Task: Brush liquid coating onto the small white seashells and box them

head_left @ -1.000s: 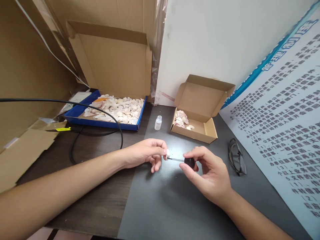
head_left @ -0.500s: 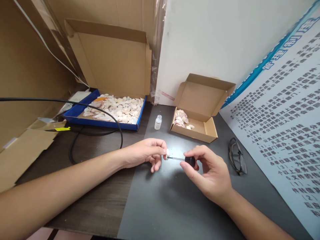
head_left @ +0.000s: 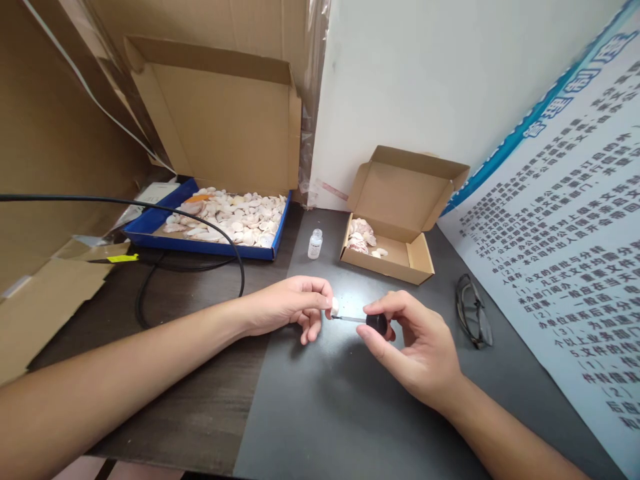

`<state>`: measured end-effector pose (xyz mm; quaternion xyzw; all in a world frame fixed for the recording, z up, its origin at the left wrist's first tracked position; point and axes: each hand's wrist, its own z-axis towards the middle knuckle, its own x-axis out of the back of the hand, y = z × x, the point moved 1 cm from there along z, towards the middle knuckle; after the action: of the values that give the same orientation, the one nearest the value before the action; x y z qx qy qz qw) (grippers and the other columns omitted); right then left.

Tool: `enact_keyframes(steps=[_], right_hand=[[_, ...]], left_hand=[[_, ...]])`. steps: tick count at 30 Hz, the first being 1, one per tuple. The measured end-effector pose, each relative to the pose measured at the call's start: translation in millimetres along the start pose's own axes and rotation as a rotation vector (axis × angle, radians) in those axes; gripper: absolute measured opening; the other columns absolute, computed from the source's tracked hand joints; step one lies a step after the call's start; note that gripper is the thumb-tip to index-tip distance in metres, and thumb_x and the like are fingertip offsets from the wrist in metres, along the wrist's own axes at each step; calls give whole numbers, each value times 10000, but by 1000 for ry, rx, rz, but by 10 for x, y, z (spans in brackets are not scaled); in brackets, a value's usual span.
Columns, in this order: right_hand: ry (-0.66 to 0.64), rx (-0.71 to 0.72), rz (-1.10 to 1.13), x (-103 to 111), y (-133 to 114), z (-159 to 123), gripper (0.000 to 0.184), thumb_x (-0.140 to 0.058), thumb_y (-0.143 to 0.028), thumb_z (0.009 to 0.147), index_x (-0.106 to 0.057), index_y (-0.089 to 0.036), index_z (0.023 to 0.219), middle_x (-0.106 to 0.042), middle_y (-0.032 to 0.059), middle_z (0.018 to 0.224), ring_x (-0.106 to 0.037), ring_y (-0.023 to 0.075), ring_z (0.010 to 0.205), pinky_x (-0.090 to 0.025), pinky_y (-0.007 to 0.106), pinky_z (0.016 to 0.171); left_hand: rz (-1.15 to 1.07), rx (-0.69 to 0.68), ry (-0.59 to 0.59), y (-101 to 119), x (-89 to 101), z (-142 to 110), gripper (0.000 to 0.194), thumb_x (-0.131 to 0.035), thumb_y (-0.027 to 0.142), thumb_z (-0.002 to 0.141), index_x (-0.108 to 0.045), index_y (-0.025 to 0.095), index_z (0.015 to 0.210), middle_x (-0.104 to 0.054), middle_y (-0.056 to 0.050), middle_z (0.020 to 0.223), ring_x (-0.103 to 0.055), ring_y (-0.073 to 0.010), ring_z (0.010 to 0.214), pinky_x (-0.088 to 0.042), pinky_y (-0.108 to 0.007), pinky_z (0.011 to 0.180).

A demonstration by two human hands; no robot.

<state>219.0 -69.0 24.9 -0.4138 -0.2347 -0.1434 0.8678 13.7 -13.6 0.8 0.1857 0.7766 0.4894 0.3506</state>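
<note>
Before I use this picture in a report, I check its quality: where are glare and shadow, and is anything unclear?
Head view: bright glare on the grey mat between the left hand and right hand; head view: soft shadow on the mat below the glare; head view: the applicator and white piece appear too small to tell whether they touch.

Left hand (head_left: 295, 307) partly covers the white piece (head_left: 335, 306). Bottle label (head_left: 314, 250): too small to read. Poster (head_left: 555, 220): cropped at right.
</note>
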Motion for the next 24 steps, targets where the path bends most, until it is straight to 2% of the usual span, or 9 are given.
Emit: enact_keyframes(steps=[3,6,11,14,18,22,24], right_hand=[[4,-14,-8,2,7,-5,134,-697,-202,818,-612,-219,920,-538,-40,636,-510,101,527,-464,215,487],[-12,0,-13,3,10,-9,127,-695,-196,817,-612,-217,911,-542,-40,638,-497,95,515,-459,212,483],[5,-7,-12,6,7,-4,135,-695,-198,817,-614,-219,923,-545,-37,642,-511,102,526,-465,217,484],[-2,-4,-19,3,1,4,124,-695,-196,809,-608,-217,894,-539,-41,631,-501,98,512,-463,218,481],[16,-9,-17,1,-3,10,123,-687,-206,815,-611,-217,912,-544,-36,636,-513,104,521,-466,222,480],[-6,3,-29,4,-5,8,119,-692,-192,806,-606,-216,885,-540,-43,627,-491,94,504,-456,214,476],[9,6,-11,9,-4,3,123,-686,-192,814,-603,-218,901,-546,-38,644,-502,96,522,-463,211,485]], left_hand=[[4,-7,-3,-3,5,1,204,-700,306,799,-569,150,791,-615,6,689,-598,-93,483,-470,-186,443],[7,-2,-4,-3,4,1,203,-696,307,804,-569,150,783,-585,20,617,-590,-97,477,-468,-183,445],[3,-7,2,-2,3,0,204,-703,302,791,-567,150,786,-622,3,724,-601,-91,488,-472,-185,443],[13,-4,-4,-2,4,0,209,-696,314,799,-566,150,784,-593,16,657,-593,-91,482,-472,-182,448],[10,-11,3,1,0,0,218,-708,317,786,-567,152,789,-613,10,703,-598,-92,485,-470,-190,445],[17,-1,0,3,-6,0,217,-703,322,792,-567,154,782,-580,25,616,-586,-97,480,-465,-187,448],[14,-4,3,5,-9,0,216,-706,319,788,-569,152,784,-604,14,662,-593,-94,484,-465,-187,445]])
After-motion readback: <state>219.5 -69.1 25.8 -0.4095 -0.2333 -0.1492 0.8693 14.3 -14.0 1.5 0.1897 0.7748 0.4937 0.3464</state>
